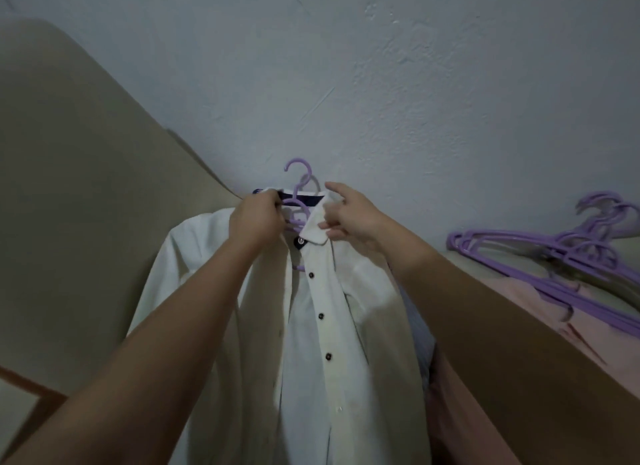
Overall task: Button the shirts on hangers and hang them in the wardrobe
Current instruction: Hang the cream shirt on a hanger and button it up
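White dark-buttoned shirt on purple plastic hanger, bare wall above, hem cut off; left hand grips, right hand pinches collar.

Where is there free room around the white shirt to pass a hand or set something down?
Free: left of the white shirt, before the beige panel, and above the hanger hook along the wall. Crowded: at right, spare purple hangers lie across the pink cloth, leaving a narrow patch beside the right forearm.
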